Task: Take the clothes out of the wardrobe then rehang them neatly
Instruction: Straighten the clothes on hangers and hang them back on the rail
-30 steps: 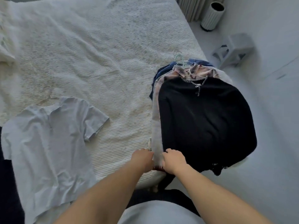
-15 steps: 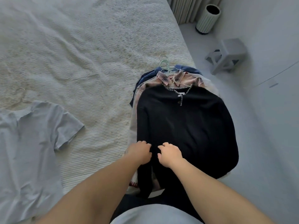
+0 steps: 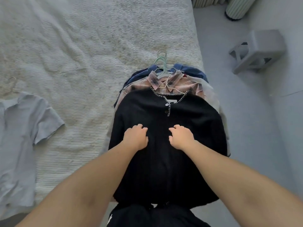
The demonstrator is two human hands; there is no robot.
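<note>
A pile of clothes on hangers lies at the right edge of the bed. On top is a black cardigan [image 3: 167, 161] with white stitching at the neck. Under it show a pink plaid shirt [image 3: 177, 84] and a blue garment [image 3: 188, 69]. The green hanger hooks [image 3: 162, 59] stick out at the far end. My left hand [image 3: 136, 136] and my right hand [image 3: 181, 136] rest palm down on the cardigan's chest, a little apart, with fingers curled into the fabric. A light blue short-sleeved shirt [image 3: 18, 136] lies flat at the left of the bed.
The white textured bedspread [image 3: 91, 46] covers the bed beyond the pile. On the grey floor to the right stand a grey plastic stool [image 3: 259, 49] and a ribbed pale green bin [image 3: 237, 9].
Both hands have moved from the near hem of the pile up onto the cardigan's chest and spread apart. My view has shifted right, centring the pile.
</note>
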